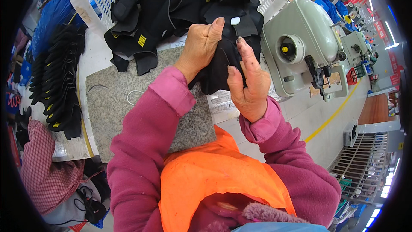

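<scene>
My left hand [198, 48] is closed on the edge of a black padded fabric piece [219, 66], its thumb pointing up. The piece hangs in front of the pile, beside the sewing machine. At its right side is my right hand [253, 87], thumb and fingers stretched apart; whether the fingertips touch the fabric I cannot tell. Just beyond both hands lies a heap of similar black pieces [171, 13], some with yellow labels and one with a small white oval patch. Where my left fingers meet the fabric is hidden.
A grey-green sewing machine [300, 38] stands close on the right. White plastic basket walls [92, 0] flank the heap. Below my hands is a speckled grey slab [116, 120]. A long stack of black pieces [60, 77] lies left; a checked cloth [47, 167] sits lower left.
</scene>
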Action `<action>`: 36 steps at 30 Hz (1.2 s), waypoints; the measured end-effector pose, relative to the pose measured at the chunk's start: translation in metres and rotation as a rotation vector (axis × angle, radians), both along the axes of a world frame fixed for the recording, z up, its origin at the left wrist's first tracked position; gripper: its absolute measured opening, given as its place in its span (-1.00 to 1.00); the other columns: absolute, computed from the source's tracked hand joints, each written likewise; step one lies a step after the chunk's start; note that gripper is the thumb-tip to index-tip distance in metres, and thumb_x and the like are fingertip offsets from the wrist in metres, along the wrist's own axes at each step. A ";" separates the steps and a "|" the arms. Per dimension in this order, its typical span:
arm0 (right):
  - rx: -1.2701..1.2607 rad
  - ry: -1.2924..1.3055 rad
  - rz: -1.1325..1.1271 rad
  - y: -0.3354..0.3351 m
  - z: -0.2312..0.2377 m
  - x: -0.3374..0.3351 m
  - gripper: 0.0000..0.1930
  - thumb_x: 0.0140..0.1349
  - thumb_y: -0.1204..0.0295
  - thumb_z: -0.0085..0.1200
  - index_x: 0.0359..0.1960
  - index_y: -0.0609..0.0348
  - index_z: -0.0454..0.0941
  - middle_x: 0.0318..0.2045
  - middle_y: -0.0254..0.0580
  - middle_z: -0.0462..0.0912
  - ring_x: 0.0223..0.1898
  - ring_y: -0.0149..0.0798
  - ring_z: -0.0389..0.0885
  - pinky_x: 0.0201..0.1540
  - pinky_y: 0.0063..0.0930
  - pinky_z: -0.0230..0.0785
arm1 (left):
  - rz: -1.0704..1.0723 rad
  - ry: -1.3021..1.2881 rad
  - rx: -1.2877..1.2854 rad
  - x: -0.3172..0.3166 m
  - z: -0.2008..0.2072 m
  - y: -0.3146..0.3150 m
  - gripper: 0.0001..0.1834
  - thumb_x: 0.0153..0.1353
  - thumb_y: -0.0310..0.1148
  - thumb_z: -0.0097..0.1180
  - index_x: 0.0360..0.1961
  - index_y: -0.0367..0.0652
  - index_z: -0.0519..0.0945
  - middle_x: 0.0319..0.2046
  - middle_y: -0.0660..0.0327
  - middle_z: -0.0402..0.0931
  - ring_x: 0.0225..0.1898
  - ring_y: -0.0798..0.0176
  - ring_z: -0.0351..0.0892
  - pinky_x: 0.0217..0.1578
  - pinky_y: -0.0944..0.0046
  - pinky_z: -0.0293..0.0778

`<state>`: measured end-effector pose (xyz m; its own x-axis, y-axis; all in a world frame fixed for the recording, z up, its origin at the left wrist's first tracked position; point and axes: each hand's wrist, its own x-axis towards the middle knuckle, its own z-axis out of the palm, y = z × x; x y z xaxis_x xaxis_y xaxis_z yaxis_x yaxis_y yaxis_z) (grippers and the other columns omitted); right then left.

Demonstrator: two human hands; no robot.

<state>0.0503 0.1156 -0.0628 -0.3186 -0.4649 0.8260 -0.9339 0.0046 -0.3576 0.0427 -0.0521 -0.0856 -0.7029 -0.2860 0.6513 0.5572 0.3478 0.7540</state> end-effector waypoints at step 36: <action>-0.115 -0.070 -0.048 -0.003 -0.030 0.003 -0.43 0.12 0.71 0.13 0.24 0.33 0.34 0.01 0.17 0.62 -0.34 -0.12 0.74 -0.27 -0.45 0.56 | 0.129 0.000 -0.242 0.001 0.008 -0.008 -0.42 0.42 -0.14 -0.03 -0.74 -0.26 0.46 -0.80 0.01 0.31 -0.77 -0.07 0.29 -0.72 0.12 0.19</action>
<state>0.0533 0.1123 -0.0929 -0.3973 -0.3509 0.8479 -0.9061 0.0037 -0.4230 0.0432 -0.0598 -0.0776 -0.6707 -0.2089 0.7117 0.4968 0.5860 0.6402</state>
